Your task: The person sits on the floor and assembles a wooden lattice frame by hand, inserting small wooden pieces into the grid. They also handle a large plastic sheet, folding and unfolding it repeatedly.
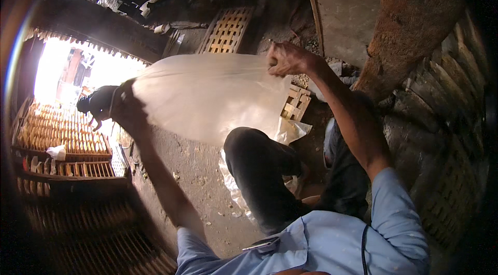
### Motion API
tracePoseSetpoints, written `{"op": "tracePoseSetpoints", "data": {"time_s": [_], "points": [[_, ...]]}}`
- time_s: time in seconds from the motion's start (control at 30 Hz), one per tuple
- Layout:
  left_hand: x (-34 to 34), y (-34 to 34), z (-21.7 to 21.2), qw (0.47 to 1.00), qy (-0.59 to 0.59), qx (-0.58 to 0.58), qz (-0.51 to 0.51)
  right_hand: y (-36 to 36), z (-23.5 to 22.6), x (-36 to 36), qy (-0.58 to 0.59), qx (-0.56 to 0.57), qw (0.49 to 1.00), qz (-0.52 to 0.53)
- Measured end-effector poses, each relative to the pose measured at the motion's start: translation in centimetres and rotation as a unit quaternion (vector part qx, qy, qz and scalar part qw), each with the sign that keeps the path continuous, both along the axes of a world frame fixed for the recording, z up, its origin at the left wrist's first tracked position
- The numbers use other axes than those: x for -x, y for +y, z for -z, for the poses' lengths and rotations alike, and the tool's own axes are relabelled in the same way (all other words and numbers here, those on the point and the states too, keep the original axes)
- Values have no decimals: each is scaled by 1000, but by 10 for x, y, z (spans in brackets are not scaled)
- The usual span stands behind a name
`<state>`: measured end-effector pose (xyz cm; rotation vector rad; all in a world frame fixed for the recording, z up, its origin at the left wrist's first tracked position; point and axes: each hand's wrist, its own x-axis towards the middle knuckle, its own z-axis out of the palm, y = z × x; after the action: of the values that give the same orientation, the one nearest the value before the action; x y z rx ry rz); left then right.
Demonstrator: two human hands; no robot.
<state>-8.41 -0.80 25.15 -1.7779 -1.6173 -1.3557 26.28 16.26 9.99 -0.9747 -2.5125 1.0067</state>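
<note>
A pale, translucent sheet, seemingly plastic (207, 93), is stretched out and billowing in front of my knees. My right hand (291, 59) is closed in a fist on its right end. At the other end my left hand (128, 109) grips the sheet's edge; it is in shadow and its fingers are dim. A dark shape (101, 101) shows just beyond the left hand, too dark to name. Under the sheet lies crinkled shiny wrapping (291, 131), beside a woven bamboo strip panel (296, 102).
Slatted wooden racks (67, 132) stand at the left by a bright opening. A woven lattice panel (225, 31) leans at the back. A thick wooden post (410, 26) slants at the right. My bent knee (254, 155) is over the dirt floor (207, 197).
</note>
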Motion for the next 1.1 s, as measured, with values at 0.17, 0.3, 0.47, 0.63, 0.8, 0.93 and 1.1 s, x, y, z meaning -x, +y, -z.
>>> {"op": "tracePoseSetpoints", "data": {"time_s": [0.17, 0.3, 0.47, 0.63, 0.8, 0.93, 1.1], "points": [[96, -43, 2, 983, -10, 19, -180, 20, 0, -25, -49, -88, 991, 84], [159, -50, 56, 956, 63, 63, -280, 16, -6, -26, 152, -134, 976, 81], [11, -41, 65, 943, 113, 250, -187, -17, -8, 42, 197, -117, 973, -41], [-122, 40, 98, 910, -13, 346, 229, -36, -32, 42, 202, -50, 972, -109], [-81, 55, 142, 785, -337, 446, 268, -10, -23, 21, 316, -35, 948, 8], [-75, 48, 126, 826, -355, 381, 216, 6, -52, -25, 379, 172, 909, 37], [-99, 41, 107, 849, -361, 334, 193, -15, -27, 15, 313, -74, 934, -154]]}}
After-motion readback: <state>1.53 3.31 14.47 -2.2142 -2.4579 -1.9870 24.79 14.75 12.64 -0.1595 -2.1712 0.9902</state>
